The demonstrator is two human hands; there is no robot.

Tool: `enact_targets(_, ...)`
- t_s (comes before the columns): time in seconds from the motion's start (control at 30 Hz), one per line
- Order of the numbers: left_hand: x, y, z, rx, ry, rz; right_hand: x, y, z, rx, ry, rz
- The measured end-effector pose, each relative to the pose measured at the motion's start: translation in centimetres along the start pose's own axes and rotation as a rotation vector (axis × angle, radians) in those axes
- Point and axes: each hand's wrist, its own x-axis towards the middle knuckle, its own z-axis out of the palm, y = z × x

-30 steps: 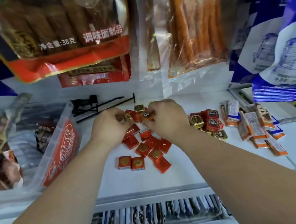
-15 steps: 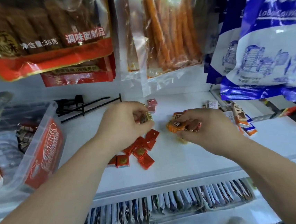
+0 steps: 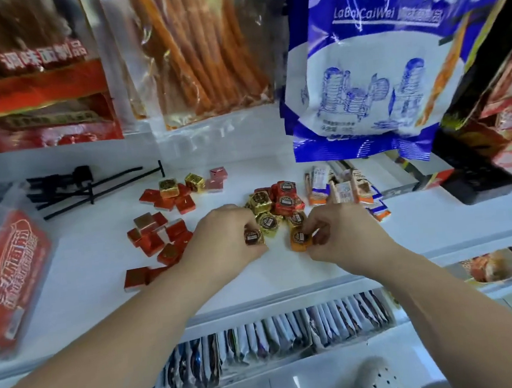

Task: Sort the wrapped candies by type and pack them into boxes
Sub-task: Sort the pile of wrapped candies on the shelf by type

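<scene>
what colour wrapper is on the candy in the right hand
Orange candy, dark round label, pinched by right hand; head view.

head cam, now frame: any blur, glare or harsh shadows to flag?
Head view: blue hanging bag is motion-smeared; gold candy in the left hand and orange candy in the right hand look sharp; glare streaks the clear snack bag; light is soft, shadows faint.

Flat red square candies lie scattered on the white shelf, left of a tight heap of gold and red round-labelled candies. Behind them sit two gold cubes and two pink squares. Orange-and-white bar candies lie at the right. The left hand pinches a gold candy and the right hand an orange candy.
</scene>
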Motion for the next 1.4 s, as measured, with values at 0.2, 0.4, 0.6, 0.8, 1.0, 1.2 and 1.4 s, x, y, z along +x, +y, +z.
enact_targets(0.2, 0.9, -0.1, 0.8, -0.018, -0.004, 0.019, 0.7, 0.2, 0.6, -0.044, 0.071, -0.072)
enact_targets(0.4, 1.0, -1.0, -1.7, 0.014, 0.053, 0.041, 1.9, -0.7, -0.3, -0.081, 0.174, -0.121)
enact_targets(0.6, 0.3, -6.6, -6.1, 0.102, 0.252, -0.238, 3.1, -4.3, 2.9, -0.017, 0.232, -0.247)
enact_targets(0.8, -1.0, -10.7, -7.5, 0.013, 0.246, -0.382, 7.4, -9.0, 6.2, -0.084, 0.222, -0.311)
enact_targets(1.0, 0.7, -12.0, -7.2, -0.029, 0.254, -0.303, 14.1, -11.1, 8.2, -0.235, 0.217, -0.202)
enact_targets(1.2, 3.0, -12.9, -6.0, 0.095, 0.192, -0.27, 17.1, -10.6, 10.3, -0.451, 0.097, -0.105)
enact_targets(1.4, 3.9, -12.7, -4.8, 0.116, 0.213, -0.301, 13.7, -11.3, 8.1, -0.158, 0.187, -0.078)
